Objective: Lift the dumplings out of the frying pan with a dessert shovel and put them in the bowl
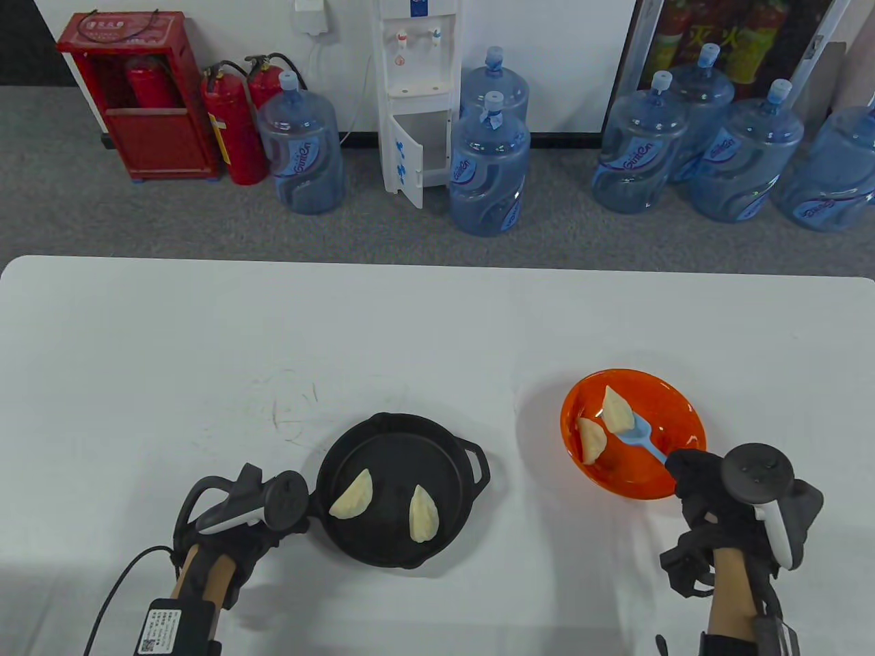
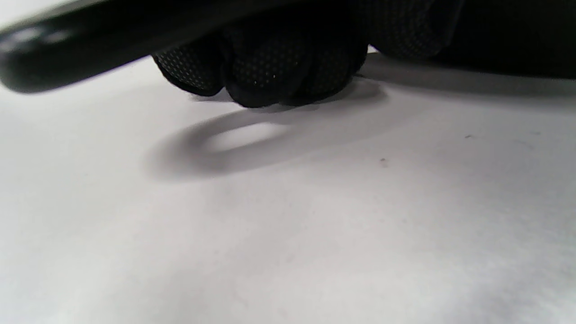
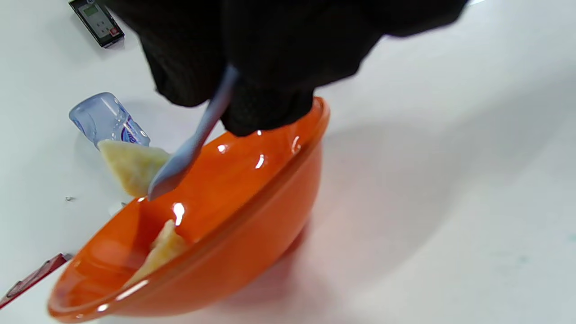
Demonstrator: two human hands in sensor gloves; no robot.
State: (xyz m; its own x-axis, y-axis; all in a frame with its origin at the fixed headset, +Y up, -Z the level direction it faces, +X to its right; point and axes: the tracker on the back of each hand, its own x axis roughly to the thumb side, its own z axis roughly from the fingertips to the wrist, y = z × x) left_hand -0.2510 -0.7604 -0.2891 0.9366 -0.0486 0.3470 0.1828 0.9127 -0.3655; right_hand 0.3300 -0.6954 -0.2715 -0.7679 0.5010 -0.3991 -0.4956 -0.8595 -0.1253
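Note:
A black frying pan (image 1: 403, 437) sits near the table's front edge with two pale dumplings (image 1: 352, 495) (image 1: 422, 514) in it. My left hand (image 1: 290, 523) grips the pan's left handle (image 2: 90, 49); its curled fingers (image 2: 270, 72) show under the handle in the left wrist view. To the right stands an orange bowl (image 1: 666, 410) with one dumpling (image 1: 589, 441) lying in it. My right hand (image 1: 687, 471) holds a light blue dessert shovel (image 1: 642, 437) over the bowl (image 3: 252, 234). A dumpling (image 1: 617, 410) (image 3: 130, 166) rests on the shovel's (image 3: 193, 144) blade.
The white table (image 1: 437, 328) stretches wide behind the pan and bowl. Beyond its far edge, on the floor, are several blue water jugs (image 1: 489, 171), a white water dispenser (image 1: 417, 96) and red fire extinguishers (image 1: 232, 123).

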